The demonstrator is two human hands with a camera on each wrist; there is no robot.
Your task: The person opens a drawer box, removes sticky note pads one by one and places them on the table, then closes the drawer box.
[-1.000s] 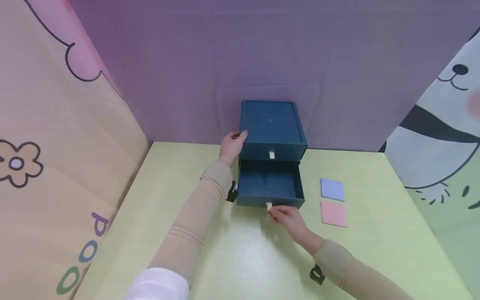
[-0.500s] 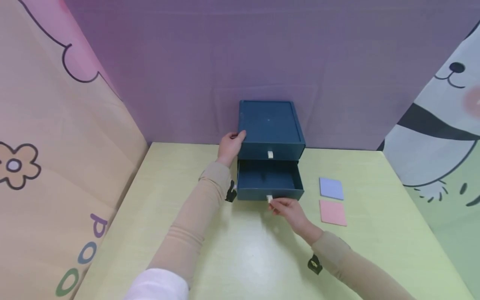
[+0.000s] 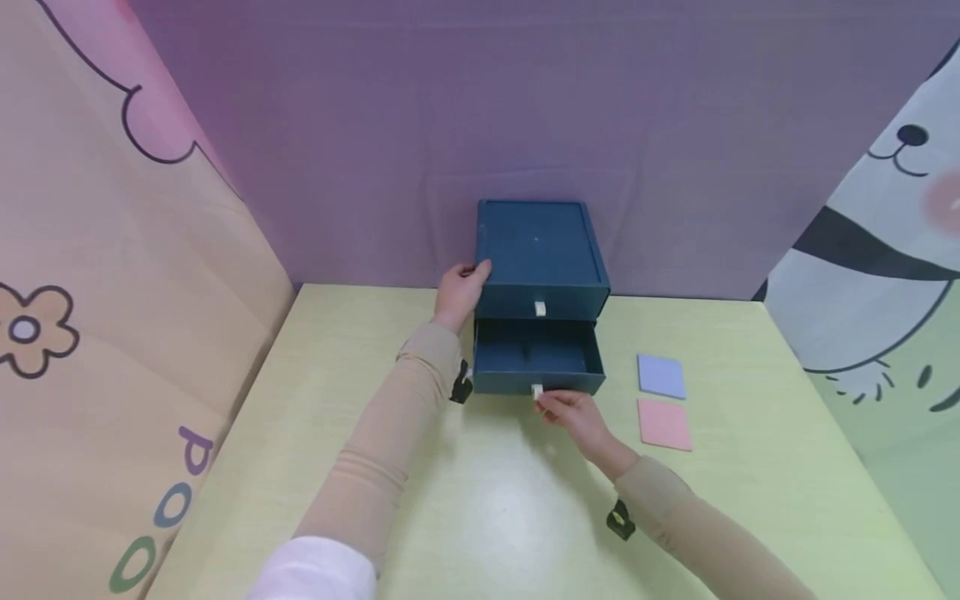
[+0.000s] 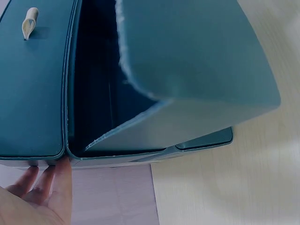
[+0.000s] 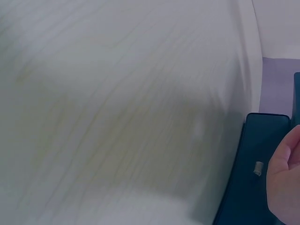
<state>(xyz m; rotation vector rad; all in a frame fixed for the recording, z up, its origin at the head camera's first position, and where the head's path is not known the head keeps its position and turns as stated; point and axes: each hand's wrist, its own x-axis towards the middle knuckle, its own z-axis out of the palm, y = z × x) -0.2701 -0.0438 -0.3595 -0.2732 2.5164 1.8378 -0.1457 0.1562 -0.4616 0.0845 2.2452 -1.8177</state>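
Observation:
A dark blue drawer cabinet (image 3: 536, 242) stands against the back wall. Its upper drawer (image 3: 502, 302) is closed, with a pale pull tab (image 3: 541, 309). Below it, an open drawer (image 3: 495, 383) sticks out, nothing seen inside. My left hand (image 3: 459, 296) rests on the cabinet's left side, thumb over the top edge; the left wrist view shows straight fingers (image 4: 60, 187) touching that side. My right hand (image 3: 581, 421) pinches the open drawer's pull tab (image 3: 537, 391); in the right wrist view its fingertips are out of frame. Another closed drawer (image 5: 262, 145) lies lower down.
Right of the cabinet, a lavender square pad (image 3: 661, 377) and a pink square pad (image 3: 664, 424) lie flat on the pale table (image 3: 480, 517). A purple cloth (image 3: 375, 150) hangs behind, with printed cloths at both sides.
The open drawer has slid partway back into the cabinet, and my right hand has moved forward with its tab. My left hand has stayed against the cabinet's side.

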